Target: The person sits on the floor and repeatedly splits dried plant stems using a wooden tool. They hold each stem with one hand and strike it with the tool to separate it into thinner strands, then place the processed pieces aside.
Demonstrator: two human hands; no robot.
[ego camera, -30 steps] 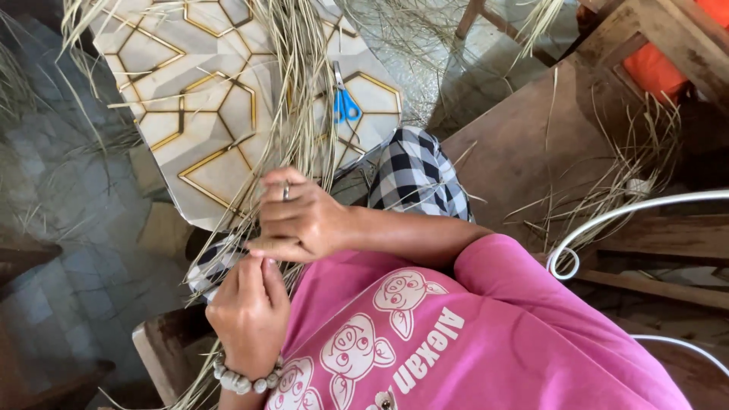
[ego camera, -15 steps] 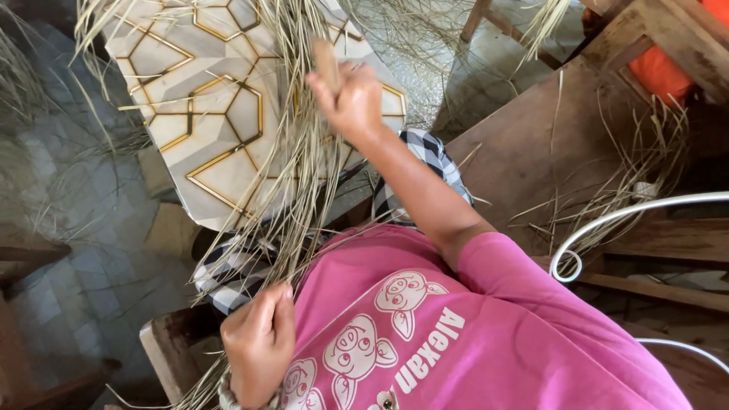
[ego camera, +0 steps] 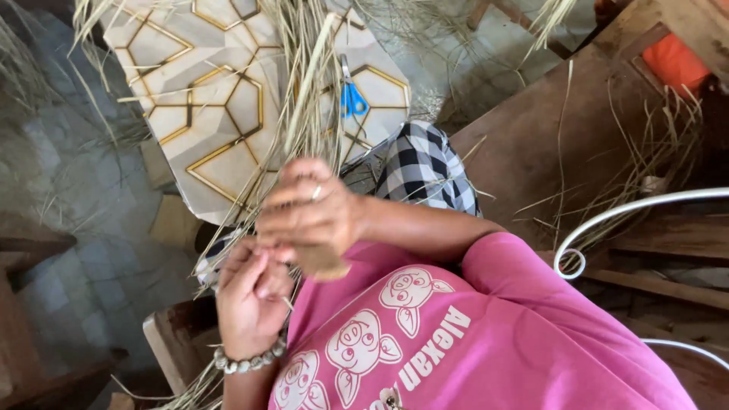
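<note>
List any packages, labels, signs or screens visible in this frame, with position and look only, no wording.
No packages, signs or screens show.
Printed shirt front: bottom centre, on the pink shirt; white cartoon pig faces and white lettering.
Patterned board: top left, under the straw bundle; pale panel with gold hexagon lines, no label seen.

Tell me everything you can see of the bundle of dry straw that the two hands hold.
The bundle of dry straw is made of many thin, pale tan stalks, stiff and dry by their look. It runs from the top edge down over the patterned mat to the hands, loose stalks splaying aside. The right hand grips it, blurred; the left hand pinches it just below. Frayed ends hang out beneath the left wrist.
</note>
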